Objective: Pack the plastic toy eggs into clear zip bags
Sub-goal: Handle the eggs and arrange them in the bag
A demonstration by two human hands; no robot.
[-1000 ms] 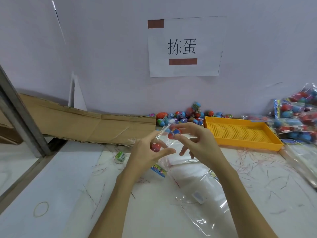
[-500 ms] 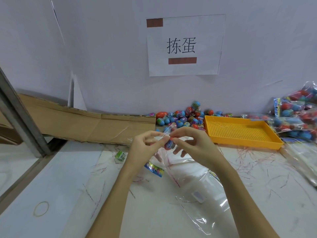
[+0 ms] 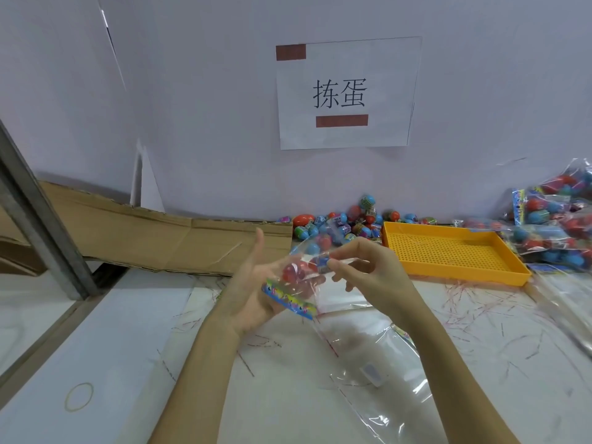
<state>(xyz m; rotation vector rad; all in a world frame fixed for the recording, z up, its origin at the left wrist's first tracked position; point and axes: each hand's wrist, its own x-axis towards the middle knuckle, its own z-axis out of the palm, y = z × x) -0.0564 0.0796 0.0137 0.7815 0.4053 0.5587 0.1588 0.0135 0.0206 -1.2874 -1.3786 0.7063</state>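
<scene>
Fingers (image 3: 336,267) of right hand (image 3: 371,270) pinch egg (image 3: 322,263), long axis upright.

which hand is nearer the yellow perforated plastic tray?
Right. The right hand is just left of the yellow perforated plastic tray, apart from it; the left hand is farther left.

White table (image 3: 134,341), scribbled with red marks. On it: yellow tray (image 3: 455,256), loose egg pile (image 3: 346,224) at the wall, packed bags (image 3: 557,232) far right, empty clear bags (image 3: 378,373) (flat), cardboard (image 3: 153,238), rubber band (image 3: 79,397).
</scene>
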